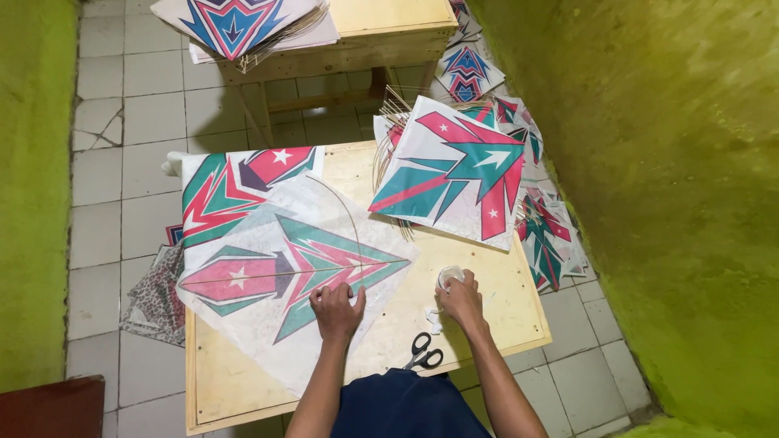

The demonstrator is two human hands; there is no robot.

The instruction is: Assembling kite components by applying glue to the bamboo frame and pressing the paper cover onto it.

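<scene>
Left hand presses flat on unfinished kite sheet, bamboo spine and bow laid, edges unfolded; right hand grips small white glue pot; scissors near.

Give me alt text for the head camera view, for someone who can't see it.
A person's left hand presses a paper kite flat on a wooden table while the right hand touches a small white container; scissors lie nearby.

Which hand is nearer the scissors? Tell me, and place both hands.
Right. The right hand rests on the table just above and right of the scissors, at a small white container. The left hand presses the kite paper, farther up-left.
</scene>
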